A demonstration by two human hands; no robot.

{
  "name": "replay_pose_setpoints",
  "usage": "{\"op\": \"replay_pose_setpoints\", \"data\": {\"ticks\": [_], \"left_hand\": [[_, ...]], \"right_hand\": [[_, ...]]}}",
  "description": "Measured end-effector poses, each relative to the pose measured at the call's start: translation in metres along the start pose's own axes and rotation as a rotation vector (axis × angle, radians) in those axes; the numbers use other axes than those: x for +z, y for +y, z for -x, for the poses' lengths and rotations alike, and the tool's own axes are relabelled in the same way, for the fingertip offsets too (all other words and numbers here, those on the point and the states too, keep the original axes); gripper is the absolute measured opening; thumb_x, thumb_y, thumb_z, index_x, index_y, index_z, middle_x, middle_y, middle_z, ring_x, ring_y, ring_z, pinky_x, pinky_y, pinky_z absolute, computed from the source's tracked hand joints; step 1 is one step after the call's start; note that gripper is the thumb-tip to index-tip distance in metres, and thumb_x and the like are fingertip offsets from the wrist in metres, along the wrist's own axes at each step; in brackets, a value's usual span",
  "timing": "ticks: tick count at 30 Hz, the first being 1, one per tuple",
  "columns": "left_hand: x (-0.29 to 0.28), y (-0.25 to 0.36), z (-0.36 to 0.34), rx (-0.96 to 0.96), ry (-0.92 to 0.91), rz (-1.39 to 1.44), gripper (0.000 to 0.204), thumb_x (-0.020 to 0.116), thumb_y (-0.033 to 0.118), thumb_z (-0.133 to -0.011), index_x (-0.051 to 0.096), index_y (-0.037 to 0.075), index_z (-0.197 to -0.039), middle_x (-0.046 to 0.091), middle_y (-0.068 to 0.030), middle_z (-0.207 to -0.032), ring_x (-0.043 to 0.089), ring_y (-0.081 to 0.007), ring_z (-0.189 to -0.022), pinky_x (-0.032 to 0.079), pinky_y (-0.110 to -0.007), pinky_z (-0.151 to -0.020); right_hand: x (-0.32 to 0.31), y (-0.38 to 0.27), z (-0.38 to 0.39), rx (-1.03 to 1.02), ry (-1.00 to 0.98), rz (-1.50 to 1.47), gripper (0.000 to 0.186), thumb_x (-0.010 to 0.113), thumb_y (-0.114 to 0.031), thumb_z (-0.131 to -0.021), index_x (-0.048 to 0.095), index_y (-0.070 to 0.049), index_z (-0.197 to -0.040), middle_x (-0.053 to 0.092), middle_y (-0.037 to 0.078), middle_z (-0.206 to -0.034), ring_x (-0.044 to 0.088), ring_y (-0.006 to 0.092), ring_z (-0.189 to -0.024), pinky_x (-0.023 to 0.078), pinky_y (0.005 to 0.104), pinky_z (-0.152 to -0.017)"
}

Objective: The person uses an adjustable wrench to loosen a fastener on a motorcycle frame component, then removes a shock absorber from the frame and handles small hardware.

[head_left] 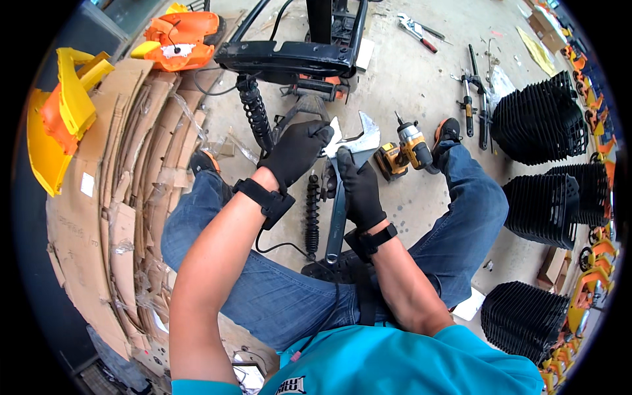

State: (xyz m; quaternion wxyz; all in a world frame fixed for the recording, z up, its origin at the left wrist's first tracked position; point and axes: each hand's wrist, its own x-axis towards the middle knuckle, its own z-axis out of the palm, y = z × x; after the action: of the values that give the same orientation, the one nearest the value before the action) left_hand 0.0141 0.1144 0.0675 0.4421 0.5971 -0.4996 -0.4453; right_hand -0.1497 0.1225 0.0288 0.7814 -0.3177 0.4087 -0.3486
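My right hand (361, 187), in a black glove, is wrapped round the upper handle of a large adjustable wrench (336, 227). The wrench's silver jaws point up and away from me, and its dark handle hangs down between my legs. My left hand (296, 150), also gloved, is closed with its fingers at the left jaw of the wrench; the fingertips are partly hidden. Just beyond my hands stands a black metal frame (286, 58), with a black coil-spring shock absorber (254, 108) hanging from its left side. A second shock absorber (312, 220) lies below my left hand.
A yellow cordless drill (413, 146) stands on the floor by my right foot. Flattened cardboard (82, 217) is stacked at left, with orange and yellow plastic covers (181, 39). Black ribbed baskets (540, 122) stand at right, near long black rods (482, 108). Red-handled pliers (416, 33) lie farther off.
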Motion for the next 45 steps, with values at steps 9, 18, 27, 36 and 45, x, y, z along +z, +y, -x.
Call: {"op": "replay_pose_setpoints", "data": {"ticks": [9, 18, 27, 36, 45], "left_hand": [[0.008, -0.01, -0.023, -0.023, 0.089, -0.035, 0.034, 0.06, 0.027, -0.093, 0.066, -0.004, -0.107, 0.07, -0.0187, -0.093, 0.066, -0.0241, -0.084, 0.048, -0.033, -0.078], [0.002, -0.012, -0.026, -0.015, 0.123, -0.136, 0.026, 0.061, 0.023, -0.091, 0.068, 0.0, -0.102, 0.07, -0.0173, -0.094, 0.066, -0.0264, -0.086, 0.049, -0.033, -0.078], [0.004, -0.004, -0.03, -0.097, 0.088, 0.025, 0.028, 0.059, 0.023, -0.093, 0.068, -0.001, -0.105, 0.069, -0.0087, -0.083, 0.057, -0.0163, -0.075, 0.047, -0.031, -0.073], [0.0, 0.0, -0.03, -0.048, 0.071, -0.262, 0.03, 0.061, 0.022, -0.09, 0.068, 0.003, -0.112, 0.071, -0.0144, -0.101, 0.066, -0.0236, -0.089, 0.05, -0.032, -0.081], [0.001, -0.014, -0.034, -0.092, 0.229, -0.374, 0.035, 0.049, 0.032, -0.087, 0.072, 0.004, -0.089, 0.068, -0.0226, -0.096, 0.065, -0.0385, -0.096, 0.051, -0.044, -0.086]], "right_hand": [[0.0, 0.001, -0.01, -0.051, -0.025, -0.023, 0.031, 0.053, -0.03, -0.099, 0.047, -0.006, -0.117, 0.062, 0.008, -0.078, 0.064, 0.0163, -0.064, 0.055, 0.0297, -0.057], [0.002, -0.002, -0.015, -0.013, -0.067, -0.249, 0.03, 0.051, -0.014, -0.097, 0.043, -0.003, -0.124, 0.06, 0.011, -0.094, 0.066, 0.0198, -0.074, 0.059, 0.0329, -0.064], [0.011, 0.0, -0.024, 0.006, 0.033, -0.162, 0.033, 0.058, -0.026, -0.097, 0.048, -0.002, -0.119, 0.059, 0.009, -0.095, 0.066, 0.0193, -0.073, 0.059, 0.0335, -0.062], [0.018, 0.01, -0.025, -0.022, 0.1, -0.221, 0.032, 0.06, -0.035, -0.096, 0.056, -0.005, -0.104, 0.063, 0.008, -0.077, 0.065, 0.0188, -0.06, 0.053, 0.0297, -0.048], [-0.002, 0.013, -0.022, -1.06, -0.106, 1.46, 0.04, 0.052, -0.018, -0.098, 0.044, 0.001, -0.132, 0.067, 0.016, -0.108, 0.069, 0.0232, -0.086, 0.058, 0.0339, -0.076]]}}
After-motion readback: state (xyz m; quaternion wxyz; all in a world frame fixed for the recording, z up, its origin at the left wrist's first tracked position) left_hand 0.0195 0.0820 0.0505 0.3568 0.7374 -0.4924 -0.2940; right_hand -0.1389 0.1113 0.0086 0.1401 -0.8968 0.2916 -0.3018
